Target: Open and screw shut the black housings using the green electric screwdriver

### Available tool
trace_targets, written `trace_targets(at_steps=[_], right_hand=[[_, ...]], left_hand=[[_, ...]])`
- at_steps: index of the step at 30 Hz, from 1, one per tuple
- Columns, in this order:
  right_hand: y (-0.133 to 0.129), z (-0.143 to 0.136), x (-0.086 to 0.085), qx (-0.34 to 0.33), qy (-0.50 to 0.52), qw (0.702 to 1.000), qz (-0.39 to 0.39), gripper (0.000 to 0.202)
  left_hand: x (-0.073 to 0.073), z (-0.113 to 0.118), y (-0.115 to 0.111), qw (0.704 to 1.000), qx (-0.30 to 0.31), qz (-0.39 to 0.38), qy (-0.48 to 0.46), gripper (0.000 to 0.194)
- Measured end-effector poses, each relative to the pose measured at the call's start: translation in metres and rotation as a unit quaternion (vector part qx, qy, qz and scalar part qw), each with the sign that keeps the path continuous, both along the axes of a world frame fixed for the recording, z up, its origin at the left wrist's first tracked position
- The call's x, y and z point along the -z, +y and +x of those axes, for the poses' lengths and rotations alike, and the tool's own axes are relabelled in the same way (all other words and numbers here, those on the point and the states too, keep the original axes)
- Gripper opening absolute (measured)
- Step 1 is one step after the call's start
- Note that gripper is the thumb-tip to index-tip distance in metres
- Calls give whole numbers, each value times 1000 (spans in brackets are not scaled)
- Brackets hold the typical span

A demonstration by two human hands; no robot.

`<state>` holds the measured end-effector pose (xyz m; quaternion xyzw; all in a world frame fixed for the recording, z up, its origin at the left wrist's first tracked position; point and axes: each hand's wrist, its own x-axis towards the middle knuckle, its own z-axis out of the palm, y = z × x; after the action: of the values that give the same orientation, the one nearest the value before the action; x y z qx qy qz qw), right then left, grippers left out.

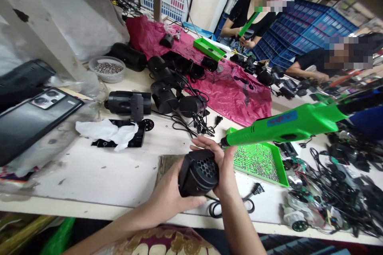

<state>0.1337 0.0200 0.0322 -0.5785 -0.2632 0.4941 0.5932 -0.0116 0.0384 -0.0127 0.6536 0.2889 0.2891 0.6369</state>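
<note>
A black rounded housing with a honeycomb grille (pixel 206 167) is held between both hands above the table's near edge. My left hand (pixel 172 189) wraps round its left side, with the thumb along the bottom. On the other side my right hand (pixel 224 167) presses its palm against the housing, fingers reaching past the far side. A green electric screwdriver (pixel 278 125) slants in from the right, its dark tip close to the right hand; whether they touch I cannot tell. A black cord with a plug (pixel 257 188) lies beside the right wrist.
A green tray of screws (pixel 257 161) stands to the right, near a heap of wired parts (pixel 323 195). Black housings (pixel 164 97), a bowl of screws (pixel 107 67) and a phone (pixel 38 115) lie left and beyond. Co-workers (pixel 248 20) sit across the table.
</note>
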Motion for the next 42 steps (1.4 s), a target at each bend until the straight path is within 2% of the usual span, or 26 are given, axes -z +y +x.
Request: trace_targets(at_steps=[5,11,14,18,22,26,28,30,32,34,37,42], right_hand=[[-13,-9,3,75,65,995,-4,67],[-6,-7,4,82,17,996,11,60],[-1,-6,6,80,6,997,13,60],[-5,-6,13,84,-46,994,53,68],[-23,-7,31,2,-77,996,48,71],[-39,-10,46,-47,-94,994,38,65],[-45,-12,45,-50,-109,992,31,70],[-48,-14,41,-69,-134,988,18,77],[-50,-16,35,-101,-165,981,17,79],[-49,-18,30,-129,-195,972,28,76],[-47,-20,24,-146,-228,962,41,69],[-45,-25,19,-137,-235,961,54,62]], left_hand=[[-1,1,-2,998,-6,55,18,84],[2,1,-2,998,-1,61,4,89],[1,1,-1,1000,-12,20,-6,86],[-3,0,4,993,-38,-94,-57,71],[-4,-4,12,973,-68,-190,-112,64],[0,-9,16,967,-24,-207,-146,74],[-3,-16,20,975,-42,-165,-142,86],[-13,-26,29,993,-56,-54,-91,95],[-27,-36,41,997,-8,82,11,91],[-42,-44,52,981,66,158,93,80],[-55,-46,60,970,111,188,109,67],[-55,-41,52,981,90,155,68,58]])
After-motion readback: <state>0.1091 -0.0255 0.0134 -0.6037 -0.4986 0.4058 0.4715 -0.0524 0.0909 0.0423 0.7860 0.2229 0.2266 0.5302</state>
